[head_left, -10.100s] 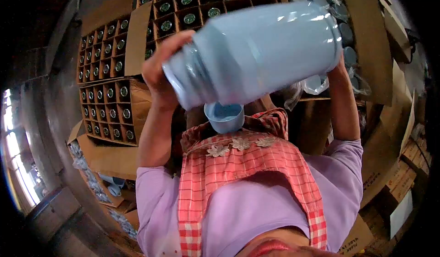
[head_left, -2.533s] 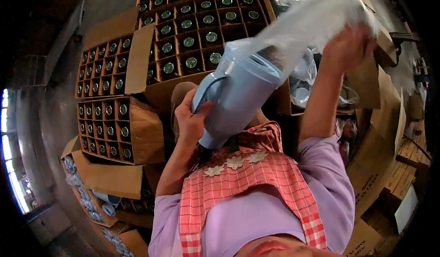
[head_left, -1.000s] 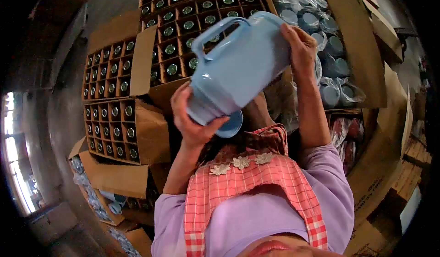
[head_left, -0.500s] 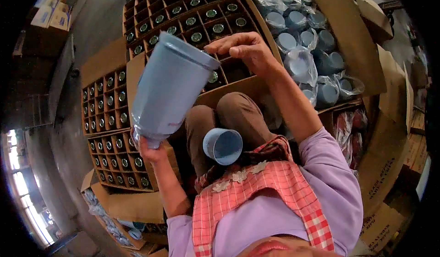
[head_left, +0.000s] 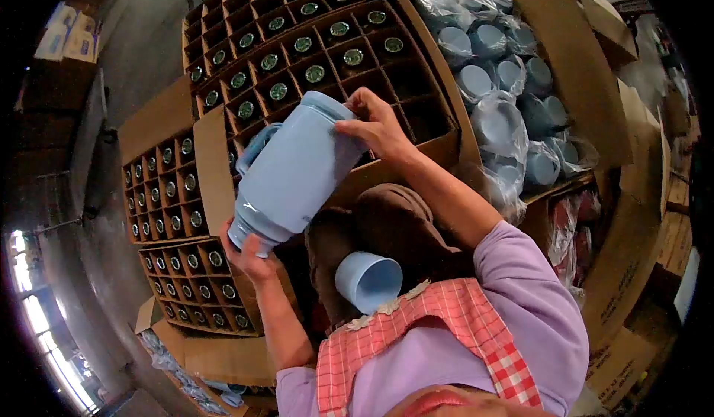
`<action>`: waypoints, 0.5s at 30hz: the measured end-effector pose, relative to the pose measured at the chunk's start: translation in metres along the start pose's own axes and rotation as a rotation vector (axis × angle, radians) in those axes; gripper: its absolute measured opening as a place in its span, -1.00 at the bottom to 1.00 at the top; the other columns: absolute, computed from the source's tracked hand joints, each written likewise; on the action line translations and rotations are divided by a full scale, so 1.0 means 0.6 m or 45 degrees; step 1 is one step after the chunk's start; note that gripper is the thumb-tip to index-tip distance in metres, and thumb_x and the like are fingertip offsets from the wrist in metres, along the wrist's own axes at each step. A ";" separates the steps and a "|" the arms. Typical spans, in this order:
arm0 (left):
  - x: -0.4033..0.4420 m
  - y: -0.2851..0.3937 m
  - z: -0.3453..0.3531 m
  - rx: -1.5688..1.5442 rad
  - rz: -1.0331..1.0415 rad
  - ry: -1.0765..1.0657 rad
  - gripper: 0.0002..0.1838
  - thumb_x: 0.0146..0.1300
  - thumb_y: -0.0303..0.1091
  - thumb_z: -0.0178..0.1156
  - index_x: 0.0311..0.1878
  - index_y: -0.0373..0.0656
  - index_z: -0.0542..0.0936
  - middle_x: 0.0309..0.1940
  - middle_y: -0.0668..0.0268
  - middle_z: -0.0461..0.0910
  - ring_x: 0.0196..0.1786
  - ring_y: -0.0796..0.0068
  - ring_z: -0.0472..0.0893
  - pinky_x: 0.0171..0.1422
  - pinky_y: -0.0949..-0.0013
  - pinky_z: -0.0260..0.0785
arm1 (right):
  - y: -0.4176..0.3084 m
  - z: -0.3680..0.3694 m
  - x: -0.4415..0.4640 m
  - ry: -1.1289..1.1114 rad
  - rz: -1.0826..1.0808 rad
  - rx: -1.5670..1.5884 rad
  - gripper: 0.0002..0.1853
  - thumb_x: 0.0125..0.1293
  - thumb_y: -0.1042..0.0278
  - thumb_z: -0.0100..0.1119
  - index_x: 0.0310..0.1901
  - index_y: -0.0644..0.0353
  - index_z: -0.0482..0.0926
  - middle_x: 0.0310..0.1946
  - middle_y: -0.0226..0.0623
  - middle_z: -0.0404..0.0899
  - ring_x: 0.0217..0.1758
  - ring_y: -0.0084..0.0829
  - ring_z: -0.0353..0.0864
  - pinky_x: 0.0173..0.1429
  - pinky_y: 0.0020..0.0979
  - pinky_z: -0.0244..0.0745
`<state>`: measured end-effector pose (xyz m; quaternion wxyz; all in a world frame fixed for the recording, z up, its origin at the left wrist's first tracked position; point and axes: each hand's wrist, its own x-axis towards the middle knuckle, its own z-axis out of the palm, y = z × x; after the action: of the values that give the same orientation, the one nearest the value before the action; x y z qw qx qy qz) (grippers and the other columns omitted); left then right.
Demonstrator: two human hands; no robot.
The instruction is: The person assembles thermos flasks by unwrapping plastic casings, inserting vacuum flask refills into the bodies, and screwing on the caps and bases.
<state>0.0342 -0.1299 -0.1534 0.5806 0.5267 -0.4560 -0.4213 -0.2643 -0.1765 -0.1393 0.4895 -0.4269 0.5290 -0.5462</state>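
apron [head_left: 424, 313] in pink check is closest, and right at its edge a light blue cup [head_left: 364, 279] sits tipped over in the lap, mouth angled back toward the wearer. brown-trousered knees [head_left: 394, 212] just past that. decent gap between cup and jug [head_left: 301, 168], which is up in both hands over on the left of the lap. left hand [head_left: 253, 257] is wrapped round the narrow end, right hand [head_left: 381, 131] has the wide end pinched, thumb on the near face, fingers round the edge.

room's tighter beyond: the jug overlaps the edge of the divided carton [head_left: 428, 153] in this view, can't tell how high above it.

jug itself is glossy pale blue, tilted with its wide end up to the right, loop handle [head_left: 258, 146] on the upper left side, small dark lettering lower down that's too small to read.

further out, rows of shiny round glass ends in the dividers, bagged blue cups [head_left: 498, 120] to the right, then grey floor [head_left: 145, 49] running down the left side.
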 end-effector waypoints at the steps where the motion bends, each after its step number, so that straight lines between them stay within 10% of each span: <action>1: 0.014 -0.011 -0.010 -0.138 -0.299 0.069 -0.44 0.02 -0.04 0.13 0.07 -0.15 0.38 -0.10 0.27 0.45 -0.07 0.27 0.47 -0.23 0.22 0.37 | 0.013 -0.009 0.003 -0.009 -0.088 0.021 -0.67 0.02 0.42 0.32 -0.19 0.26 0.44 -0.18 -0.26 0.55 -0.07 -0.44 0.46 0.07 -0.41 0.31; 3: 0.035 -0.029 -0.028 -0.422 -0.889 0.217 -0.53 0.12 -0.02 0.03 0.05 -0.04 0.40 -0.09 0.32 0.47 -0.12 0.25 0.50 -0.50 0.23 0.35 | 0.036 -0.034 0.002 0.020 -0.235 0.141 -0.64 -0.11 0.59 0.34 -0.24 0.24 0.42 -0.07 -0.26 0.57 0.02 -0.45 0.47 0.12 -0.39 0.32; 7: 0.043 -0.060 -0.056 -0.503 -0.750 0.311 -0.59 0.22 0.05 -0.09 0.03 0.06 0.40 -0.08 0.34 0.49 -0.25 0.27 0.54 -0.76 0.37 0.18 | 0.153 -0.142 0.034 0.494 -0.683 -1.004 -0.62 -0.14 0.58 0.30 -0.22 0.21 0.43 -0.09 -0.19 0.57 -0.02 -0.17 0.51 0.04 -0.23 0.42; 10: 0.036 -0.076 -0.082 -0.478 -0.729 0.305 -0.56 0.20 0.08 -0.06 0.03 0.05 0.40 -0.09 0.31 0.49 -0.25 0.26 0.53 -0.75 0.39 0.21 | 0.293 -0.215 0.033 0.108 -0.488 -1.732 -0.63 -0.17 0.58 0.31 -0.25 0.22 0.43 0.11 -0.15 0.43 0.14 -0.08 0.39 0.17 -0.16 0.29; 15: 0.027 -0.081 -0.100 -0.366 -0.681 0.377 -0.53 0.19 0.14 -0.10 0.03 0.04 0.38 -0.10 0.32 0.49 -0.31 0.26 0.53 -0.75 0.39 0.15 | 0.221 -0.090 0.026 0.005 -0.588 -1.200 -0.62 -0.16 0.56 0.25 -0.19 0.16 0.48 0.05 -0.21 0.46 0.08 -0.09 0.41 0.11 -0.22 0.36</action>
<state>0.0957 -0.1367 -0.2024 0.5778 0.5958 -0.1482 -0.5378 -0.3089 -0.1782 -0.2761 0.1103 -0.7051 0.6105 -0.3435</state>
